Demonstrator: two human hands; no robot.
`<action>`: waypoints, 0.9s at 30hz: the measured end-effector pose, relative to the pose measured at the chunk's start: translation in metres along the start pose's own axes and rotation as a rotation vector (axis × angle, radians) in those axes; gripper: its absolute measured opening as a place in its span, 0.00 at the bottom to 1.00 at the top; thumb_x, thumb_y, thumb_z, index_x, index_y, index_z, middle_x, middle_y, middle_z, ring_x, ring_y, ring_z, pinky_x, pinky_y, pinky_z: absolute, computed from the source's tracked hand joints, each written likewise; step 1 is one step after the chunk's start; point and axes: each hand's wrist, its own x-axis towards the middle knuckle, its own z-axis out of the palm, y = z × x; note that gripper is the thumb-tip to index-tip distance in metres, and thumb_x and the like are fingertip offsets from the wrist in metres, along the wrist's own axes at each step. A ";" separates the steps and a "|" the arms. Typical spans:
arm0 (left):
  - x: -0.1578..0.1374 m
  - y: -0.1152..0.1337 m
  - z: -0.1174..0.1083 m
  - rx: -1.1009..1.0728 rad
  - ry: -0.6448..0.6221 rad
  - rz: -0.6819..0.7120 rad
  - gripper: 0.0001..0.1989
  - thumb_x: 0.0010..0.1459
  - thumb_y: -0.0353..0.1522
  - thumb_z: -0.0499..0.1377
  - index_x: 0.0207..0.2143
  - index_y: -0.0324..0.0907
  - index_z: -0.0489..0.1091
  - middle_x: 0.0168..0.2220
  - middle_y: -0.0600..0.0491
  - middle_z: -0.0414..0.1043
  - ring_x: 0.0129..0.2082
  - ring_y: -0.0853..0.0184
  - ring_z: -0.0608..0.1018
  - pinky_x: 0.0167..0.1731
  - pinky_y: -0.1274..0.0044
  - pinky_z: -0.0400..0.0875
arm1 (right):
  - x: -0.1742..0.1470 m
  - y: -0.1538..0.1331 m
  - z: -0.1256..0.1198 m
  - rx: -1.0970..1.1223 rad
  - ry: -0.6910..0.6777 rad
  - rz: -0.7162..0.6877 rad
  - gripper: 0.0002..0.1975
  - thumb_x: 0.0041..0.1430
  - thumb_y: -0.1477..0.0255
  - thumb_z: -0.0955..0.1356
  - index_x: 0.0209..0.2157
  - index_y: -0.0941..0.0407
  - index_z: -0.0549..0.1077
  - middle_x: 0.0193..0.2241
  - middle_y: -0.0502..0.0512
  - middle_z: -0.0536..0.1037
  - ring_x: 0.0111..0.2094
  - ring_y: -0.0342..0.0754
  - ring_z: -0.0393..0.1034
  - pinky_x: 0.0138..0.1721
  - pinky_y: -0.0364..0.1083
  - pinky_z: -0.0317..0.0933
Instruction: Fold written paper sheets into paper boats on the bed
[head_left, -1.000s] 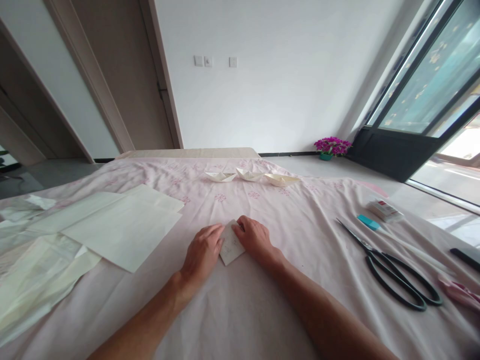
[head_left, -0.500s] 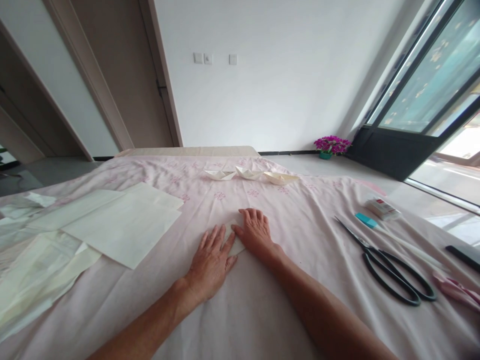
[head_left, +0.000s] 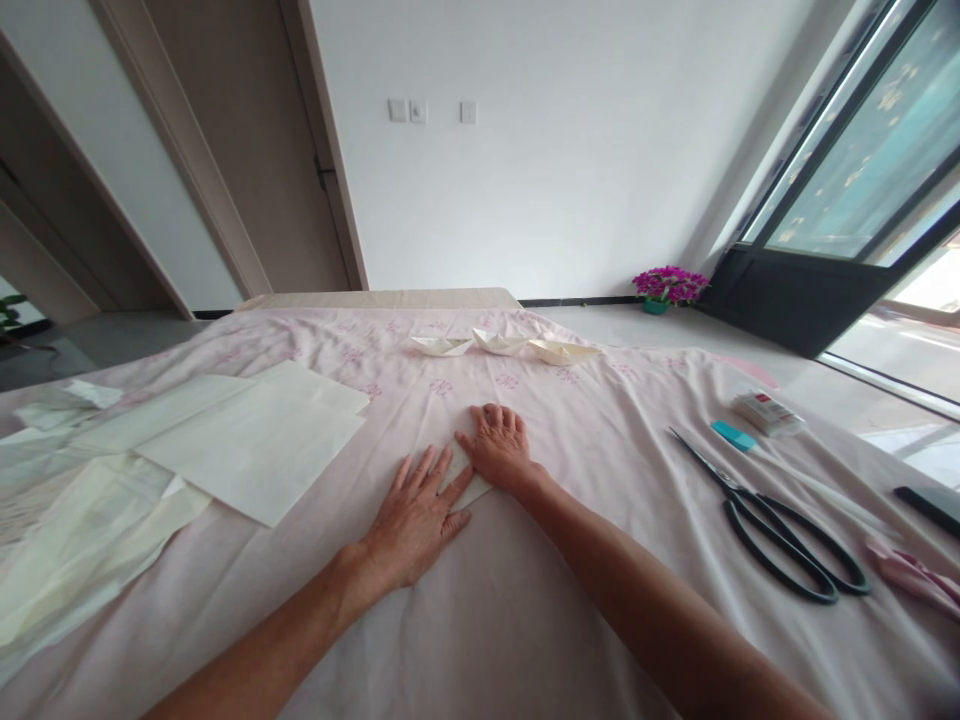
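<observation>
A small folded piece of cream paper (head_left: 471,490) lies on the pink cloth, largely covered by both hands. My left hand (head_left: 416,515) rests flat on its left part with fingers spread. Over the paper's upper right part lies my right hand (head_left: 496,445), its thumb stretched toward the left one and its fingertips curving down onto the cloth. Neither hand grips the paper; both press on it from above. Beyond them stand three folded paper boats in a row: a left one (head_left: 442,346), a middle one (head_left: 499,343) and a yellower right one (head_left: 562,352).
Flat cream sheets (head_left: 255,440) and crumpled paper (head_left: 82,540) lie at left. On the right are black-handled scissors (head_left: 780,530), a blue-tipped tool (head_left: 735,436), a small packaged box (head_left: 766,412) and a dark object (head_left: 928,510). The cloth (head_left: 480,620) has wrinkles.
My right hand has slid slightly to the left and away from me across the paper. My left hand stays spread on it. The view has shifted a little.
</observation>
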 end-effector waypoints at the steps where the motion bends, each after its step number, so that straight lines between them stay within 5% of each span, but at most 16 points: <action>1: -0.002 -0.001 0.000 -0.002 -0.001 0.008 0.28 0.65 0.45 0.45 0.65 0.53 0.46 0.67 0.45 0.43 0.66 0.52 0.47 0.60 0.53 0.45 | 0.000 0.000 0.001 -0.011 0.006 -0.015 0.29 0.62 0.53 0.57 0.59 0.54 0.59 0.58 0.62 0.59 0.57 0.60 0.49 0.56 0.57 0.40; 13: -0.033 0.000 -0.019 0.061 -0.014 0.154 0.29 0.60 0.41 0.55 0.62 0.49 0.55 0.65 0.46 0.52 0.64 0.52 0.56 0.58 0.61 0.56 | -0.002 0.000 0.005 -0.032 -0.002 -0.024 0.30 0.63 0.53 0.55 0.61 0.54 0.56 0.58 0.63 0.58 0.58 0.59 0.46 0.58 0.59 0.35; 19: -0.022 0.029 -0.024 0.189 0.054 0.139 0.17 0.61 0.22 0.49 0.50 0.37 0.68 0.51 0.42 0.70 0.50 0.59 0.73 0.49 0.68 0.68 | -0.006 0.000 0.001 -0.024 0.051 -0.042 0.29 0.63 0.53 0.57 0.60 0.52 0.58 0.57 0.61 0.61 0.56 0.57 0.50 0.57 0.57 0.40; 23: -0.012 0.034 -0.033 0.205 0.034 0.109 0.14 0.59 0.20 0.49 0.41 0.38 0.70 0.37 0.46 0.74 0.37 0.61 0.76 0.38 0.71 0.71 | -0.005 0.009 -0.006 0.103 0.061 -0.169 0.23 0.62 0.58 0.62 0.58 0.44 0.62 0.56 0.53 0.66 0.55 0.53 0.54 0.55 0.53 0.47; 27: -0.010 0.016 -0.033 0.193 0.094 0.108 0.11 0.59 0.21 0.50 0.36 0.40 0.70 0.32 0.48 0.72 0.35 0.63 0.75 0.36 0.72 0.69 | 0.001 0.021 -0.008 0.317 -0.003 -0.258 0.14 0.63 0.65 0.61 0.46 0.43 0.74 0.49 0.47 0.74 0.52 0.47 0.62 0.54 0.48 0.52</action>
